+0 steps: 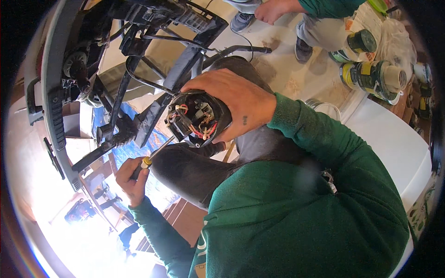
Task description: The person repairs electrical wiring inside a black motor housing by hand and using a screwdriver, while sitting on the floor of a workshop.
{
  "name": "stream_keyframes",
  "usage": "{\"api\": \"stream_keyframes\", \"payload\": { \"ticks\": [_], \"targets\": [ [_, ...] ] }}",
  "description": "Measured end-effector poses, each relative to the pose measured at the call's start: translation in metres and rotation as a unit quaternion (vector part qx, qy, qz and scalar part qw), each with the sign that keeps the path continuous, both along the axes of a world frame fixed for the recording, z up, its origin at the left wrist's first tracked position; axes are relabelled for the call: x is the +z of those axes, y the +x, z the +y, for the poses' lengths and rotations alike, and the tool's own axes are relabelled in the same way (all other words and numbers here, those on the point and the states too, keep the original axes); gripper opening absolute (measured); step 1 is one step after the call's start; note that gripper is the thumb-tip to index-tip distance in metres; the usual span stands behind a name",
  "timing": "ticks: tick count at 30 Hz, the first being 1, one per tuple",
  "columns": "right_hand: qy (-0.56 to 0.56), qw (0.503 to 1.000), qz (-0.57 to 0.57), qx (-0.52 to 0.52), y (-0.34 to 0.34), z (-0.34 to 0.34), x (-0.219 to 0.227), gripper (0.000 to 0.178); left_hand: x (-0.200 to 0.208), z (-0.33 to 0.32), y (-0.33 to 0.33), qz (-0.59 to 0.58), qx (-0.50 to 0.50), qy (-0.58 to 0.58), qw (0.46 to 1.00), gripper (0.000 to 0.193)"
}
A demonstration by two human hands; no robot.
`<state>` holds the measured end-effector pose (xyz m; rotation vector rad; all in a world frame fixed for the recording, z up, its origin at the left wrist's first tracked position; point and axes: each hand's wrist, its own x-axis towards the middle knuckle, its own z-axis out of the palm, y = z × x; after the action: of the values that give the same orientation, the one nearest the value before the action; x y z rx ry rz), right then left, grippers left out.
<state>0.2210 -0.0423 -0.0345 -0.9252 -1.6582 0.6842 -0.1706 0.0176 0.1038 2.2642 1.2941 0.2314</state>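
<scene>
My right hand (241, 104) is wrapped over the top of a round black housing (224, 111), holding it in front of my legs. Its open face shows a bundle of red, white and yellow wires (204, 131) and a dark block-shaped part (180, 126). In my left hand (130, 180) is a screwdriver (146, 162) with a yellow and dark handle, the fingers closed round it. The metal shaft slants up to the housing's lower left edge, by the block-shaped part. Whether the tip sits in a screw I cannot tell. A black cable (149, 83) runs from the metalwork toward the housing.
A black metal frame (160, 116) with tubes and brackets fills the upper left. Beyond it, another person's hand (273, 10) and shoes (303, 50) show at the top. Several tins (371, 76) and plastic bags lie upper right; a white panel (382, 139) is beside my right arm.
</scene>
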Motion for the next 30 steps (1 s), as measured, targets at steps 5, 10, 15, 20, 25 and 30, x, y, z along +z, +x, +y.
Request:
{"api": "stream_keyframes", "payload": {
  "ticks": [5,10,15,20,25,30],
  "targets": [
    [0.015,1.000,-0.006,-0.010,-0.001,0.002,0.000,0.102,-0.012,0.001,-0.001,-0.035,-0.001,0.009,0.999,0.049],
    [0.004,1.000,0.000,0.005,0.004,0.000,0.004,0.116,-0.014,0.000,0.006,-0.054,-0.010,0.015,0.998,0.052],
    [-0.005,1.000,0.004,0.007,0.002,0.000,0.003,0.118,-0.011,-0.006,0.000,-0.008,0.002,0.017,1.000,0.057],
    [0.017,1.000,-0.008,-0.015,0.002,0.002,0.005,0.104,-0.008,-0.004,0.007,-0.040,-0.020,0.045,0.998,0.045],
    [0.005,1.000,-0.005,0.007,-0.003,0.002,0.006,0.103,-0.012,-0.009,0.021,-0.051,-0.017,0.025,0.998,0.039],
    [0.007,1.000,-0.021,-0.004,0.003,0.001,0.008,0.106,-0.013,-0.009,0.027,-0.060,-0.026,0.034,0.997,0.038]
  ]
}}
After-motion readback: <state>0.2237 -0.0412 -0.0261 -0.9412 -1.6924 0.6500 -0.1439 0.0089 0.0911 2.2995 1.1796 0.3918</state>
